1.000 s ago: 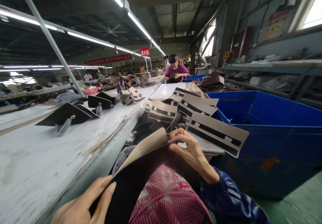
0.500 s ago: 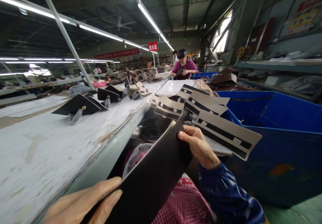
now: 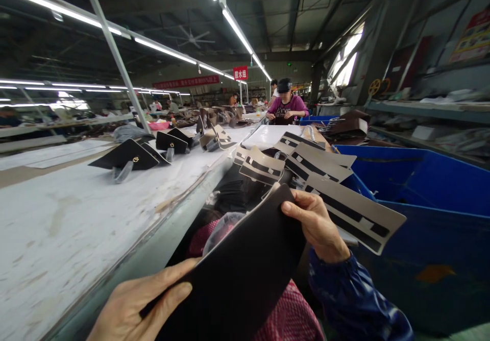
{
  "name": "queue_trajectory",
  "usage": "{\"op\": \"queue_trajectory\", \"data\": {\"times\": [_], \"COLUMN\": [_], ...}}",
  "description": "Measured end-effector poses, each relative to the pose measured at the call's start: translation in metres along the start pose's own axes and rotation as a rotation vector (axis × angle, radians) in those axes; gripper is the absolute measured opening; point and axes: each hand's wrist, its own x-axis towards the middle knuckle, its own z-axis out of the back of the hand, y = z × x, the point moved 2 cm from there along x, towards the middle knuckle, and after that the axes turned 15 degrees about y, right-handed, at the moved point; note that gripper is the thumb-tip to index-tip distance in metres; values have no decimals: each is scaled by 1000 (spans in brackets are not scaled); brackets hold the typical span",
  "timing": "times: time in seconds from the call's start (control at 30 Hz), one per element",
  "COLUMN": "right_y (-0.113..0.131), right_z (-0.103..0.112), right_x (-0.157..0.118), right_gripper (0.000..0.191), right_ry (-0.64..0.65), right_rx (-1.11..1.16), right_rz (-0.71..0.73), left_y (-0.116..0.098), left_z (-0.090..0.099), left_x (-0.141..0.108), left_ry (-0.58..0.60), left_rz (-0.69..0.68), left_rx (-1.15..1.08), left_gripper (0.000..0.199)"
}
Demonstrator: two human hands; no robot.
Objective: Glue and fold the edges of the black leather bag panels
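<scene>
A black leather panel [image 3: 237, 259] with a pale edge is stretched between my two hands over my lap. My left hand [image 3: 145, 300] pinches its near left end, thumb on the black face and fingers behind. At the far right corner my right hand [image 3: 316, 221] grips it, with the thumb on top. Just beyond the right hand lie several beige panels [image 3: 356, 211] with black strips on them, overlapping in a loose pile. Under the black panel, a clear plastic bag [image 3: 222, 234] partly shows.
To my left runs a long white-covered table [image 3: 95, 228] bearing black flaps [image 3: 126, 154] with gold clasps. A large blue bin [image 3: 421, 177] stands at the right. Across the way sits a co-worker in a purple top [image 3: 296, 103]. A dark stack [image 3: 231, 195] lies below the table edge.
The view has shifted slightly, so everything sits a little further right and lower. Both hands keep hold of the black panel, and my left hand shows more fully.
</scene>
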Motion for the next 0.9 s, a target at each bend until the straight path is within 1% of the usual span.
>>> {"op": "queue_trajectory", "data": {"times": [0.1, 0.17, 0.27, 0.33, 0.43, 0.53, 0.6, 0.67, 0.77, 0.9], "right_y": [9, 12, 11, 9, 6, 7, 7, 7, 6, 6], "right_z": [-5, -7, -7, -5, -2, 0, 0, 1, -1, -7], "right_x": [-2, -3, -3, -2, -2, -2, -2, -3, -4, -5], "right_gripper": [33, 33, 34, 34, 30, 27, 26, 27, 28, 33], "right_ry": [16, 15, -1, -3, 17, 23, 11, 5, 9, 6], "right_rx": [-38, -86, -148, -162, -137, -93, -83, -79, -71, -77], "right_rz": [29, 44, 58, 54, 42, 41, 45, 36, -1, -14], "left_y": [1, -2, -9, -16, -30, -43, -47, -49, -54, -62], "left_z": [-2, -5, -10, -13, -13, -11, -10, -12, -20, -31], "left_x": [5, 11, 24, 33, 44, 49, 51, 52, 57, 65], "left_ry": [-79, -97, -107, -105, -116, -159, -158, -177, -237, -347], "left_rz": [-55, -77, -38, -33, -66, -77, -85, -110, -195, -266], "left_rx": [61, 91, 102, 71, -18, -82, -86, -52, 46, 265], "left_gripper": [17, 16, 20, 19, 16, 19, 20, 24, 31, 28]}}
